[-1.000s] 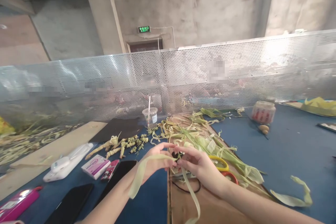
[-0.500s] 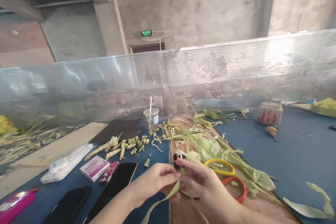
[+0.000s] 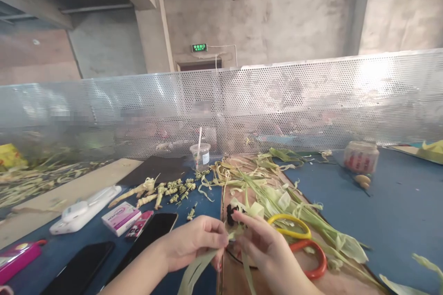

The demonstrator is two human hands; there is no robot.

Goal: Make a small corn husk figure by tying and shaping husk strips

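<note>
Our left hand [image 3: 199,239] and right hand [image 3: 266,244] have come lower and drawn a little apart since the earliest view, and the broad strip [image 3: 198,269] that lay across the left wrist now hangs beneath that hand, left of the scissors [image 3: 304,243], which show more of their handles. We judge this a shift of grip, with the piece between our fingertips unfinished. Our left hand, well left of the scissors, is palm-inward, its thumb and forefinger pinched together on the broad strip. Our right hand, just left of the scissors, has its forefinger stretched forward and the others loosely curled; a narrow strip [image 3: 247,272] trails below its thumb, though we cannot tell how firmly it is held. Beyond the scissors lie loose husks [image 3: 270,193], and farther left of them, knotted pieces [image 3: 173,189] on the worktop [image 3: 207,203]
</note>
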